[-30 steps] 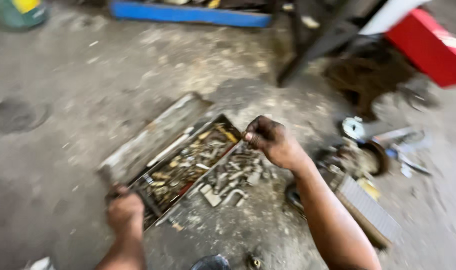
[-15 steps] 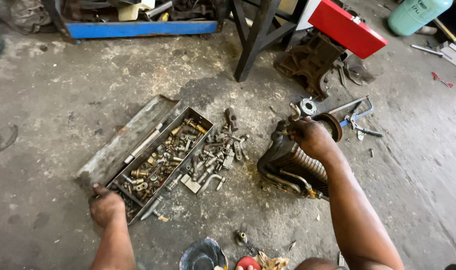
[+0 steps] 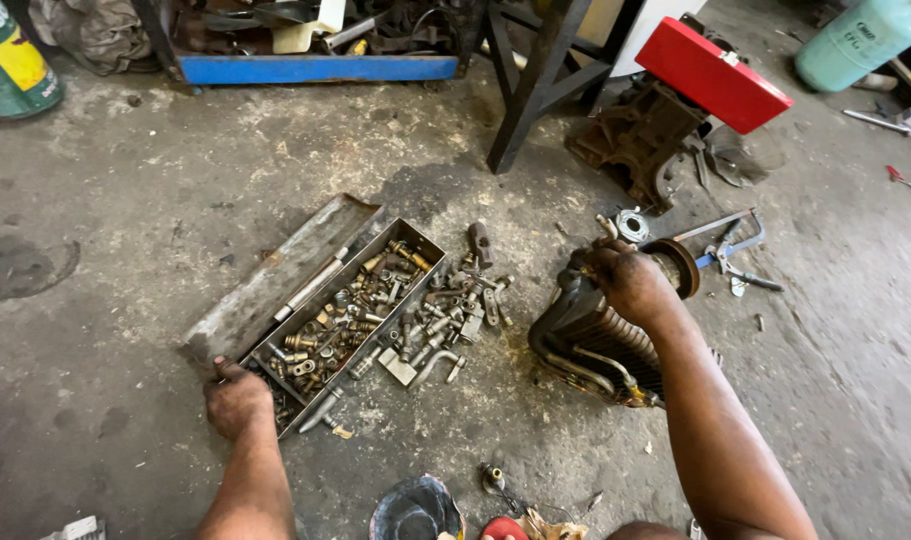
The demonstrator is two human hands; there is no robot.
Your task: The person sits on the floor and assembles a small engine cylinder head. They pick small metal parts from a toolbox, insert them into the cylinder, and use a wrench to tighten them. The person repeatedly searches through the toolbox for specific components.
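Note:
My left hand (image 3: 237, 400) rests on the near corner of an open metal box (image 3: 430, 247) full of brass and steel fittings, nuts and bolts; its lid (image 3: 275, 275) lies flat on the far side. More loose fittings (image 3: 445, 320) are scattered on the concrete floor beside the box. My right hand (image 3: 625, 280) grips the top of a dark finned radiator-like coil (image 3: 590, 345) with metal tubes, standing on the floor to the right.
A red metal box (image 3: 710, 72) lies on a rusty engine part (image 3: 635, 140). Hand tools (image 3: 730, 255) sit right of the coil. A blue shelf edge (image 3: 315, 68), black stand legs (image 3: 535, 80), a green barrel (image 3: 15, 60) and a pale green cylinder (image 3: 850, 40) stand behind.
My right hand left the loose fittings by the box and moved right onto the finned coil. The view swung right and drew back. My left hand stays at the box corner.

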